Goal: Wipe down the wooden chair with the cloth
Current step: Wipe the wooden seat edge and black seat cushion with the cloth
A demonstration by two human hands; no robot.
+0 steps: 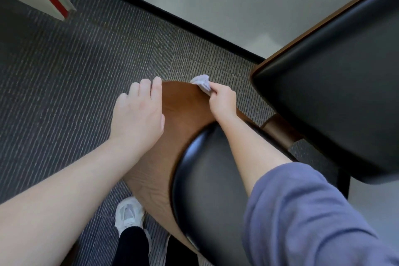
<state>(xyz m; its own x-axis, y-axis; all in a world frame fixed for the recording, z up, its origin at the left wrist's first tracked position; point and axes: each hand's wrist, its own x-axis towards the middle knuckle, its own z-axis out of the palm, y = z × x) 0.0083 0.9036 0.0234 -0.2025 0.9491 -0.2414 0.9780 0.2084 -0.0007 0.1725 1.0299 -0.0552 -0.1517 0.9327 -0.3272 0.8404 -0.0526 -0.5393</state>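
- Here, the right hand (223, 101) has its fingers clamped on the cloth (201, 83), at the far edge of the wooden chair (183, 119).
- The left hand (138, 112) rests on the chair's left edge, fingers straight and together.

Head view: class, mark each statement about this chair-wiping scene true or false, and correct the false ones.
1. The right hand grips the cloth. True.
2. The cloth lies on the carpet. False: it is held against the wooden edge of the chair.
3. The left hand holds a spray bottle. False: it holds nothing and rests on the chair's wood.
4. A white shoe stands on the carpet. True.
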